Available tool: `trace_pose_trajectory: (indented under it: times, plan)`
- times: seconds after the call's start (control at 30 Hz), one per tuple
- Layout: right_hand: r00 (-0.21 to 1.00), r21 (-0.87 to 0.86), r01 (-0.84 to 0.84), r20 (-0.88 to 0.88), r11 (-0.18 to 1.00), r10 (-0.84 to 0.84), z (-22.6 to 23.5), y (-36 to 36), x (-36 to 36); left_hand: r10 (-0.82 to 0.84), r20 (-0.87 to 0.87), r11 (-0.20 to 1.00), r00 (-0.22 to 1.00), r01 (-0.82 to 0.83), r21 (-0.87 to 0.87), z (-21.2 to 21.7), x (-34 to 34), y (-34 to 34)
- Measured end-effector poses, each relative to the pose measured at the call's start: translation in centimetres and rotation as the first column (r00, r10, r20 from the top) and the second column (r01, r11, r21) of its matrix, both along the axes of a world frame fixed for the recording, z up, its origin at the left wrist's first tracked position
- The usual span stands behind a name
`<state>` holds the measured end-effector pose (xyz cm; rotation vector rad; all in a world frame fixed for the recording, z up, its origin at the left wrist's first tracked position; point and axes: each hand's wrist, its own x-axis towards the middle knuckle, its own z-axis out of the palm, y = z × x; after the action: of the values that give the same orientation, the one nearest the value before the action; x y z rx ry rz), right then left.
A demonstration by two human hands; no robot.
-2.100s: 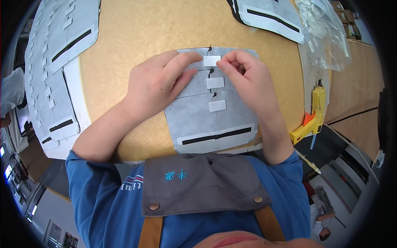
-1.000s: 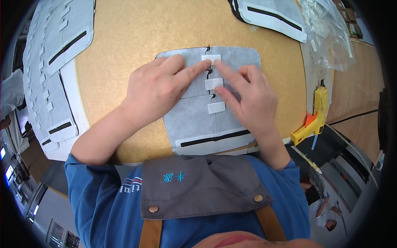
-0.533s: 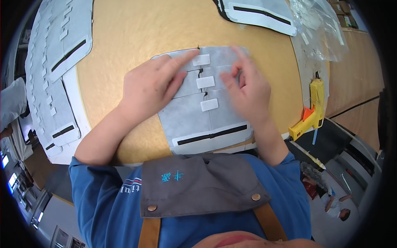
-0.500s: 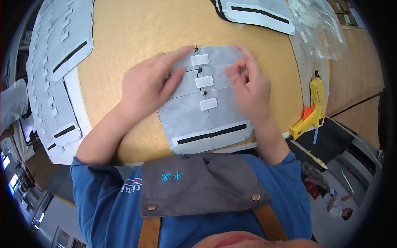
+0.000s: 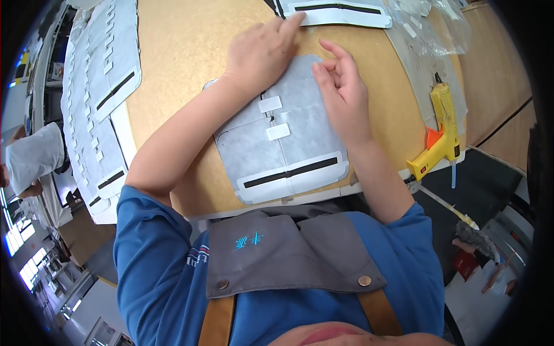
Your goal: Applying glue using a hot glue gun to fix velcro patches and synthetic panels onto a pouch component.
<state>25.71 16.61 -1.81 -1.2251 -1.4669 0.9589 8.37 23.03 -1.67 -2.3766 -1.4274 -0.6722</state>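
Note:
A stack of overlapping grey fabric-like panels [image 5: 306, 135] lies in front of me, joined by small white tabs [image 5: 277, 132] and thin dark wires. Across its near end runs a white band with a black strip [image 5: 291, 173]. My left hand [image 5: 262, 52] stretches over the stack's far side, its forearm hiding part of it. Its fingertips are at the near left corner of another grey panel [image 5: 346, 20] with a white band at the far edge; contact cannot be made out. My right hand [image 5: 348, 89] hovers by the stack's far right corner, fingers loosely bent and apart, nothing in them.
More tabbed grey panels [image 5: 112, 52] lie overlapped along the table's left side. At right are a yellow glue gun [image 5: 441, 127] with an orange trigger and a clear plastic bag [image 5: 441, 29]. A person in a light shirt [image 5: 36, 151] is at far left.
My left hand has moved from the near stack's left side out to the far panel. The right hand has lifted a little along the right edge. The view has shifted slightly.

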Motion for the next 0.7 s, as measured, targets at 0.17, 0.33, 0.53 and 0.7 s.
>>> trace_pose_trajectory:
  times: [0.17,0.33,0.53,0.7]
  plan:
    - [0.999,0.031,0.036,0.004,0.999,-0.036,-0.2,0.1,0.5,0.0,0.102,1.0,0.995,-0.001,0.008,2.9,0.6,-1.3]
    - [0.992,-0.039,0.029,-0.12,0.999,-0.033,-0.1,0.6,0.6,-0.074,0.008,0.996,0.997,0.074,-0.045,0.9,1.3,-4.4]
    - [0.968,-0.122,0.037,-0.241,0.992,-0.065,0.0,1.1,1.1,-0.078,0.124,0.997,0.989,0.078,0.001,3.0,2.4,-6.7]
    - [0.913,-0.136,-0.011,-0.405,0.991,-0.046,-0.4,1.7,1.4,-0.106,0.313,0.976,0.944,0.159,-0.149,2.3,2.3,-8.6]
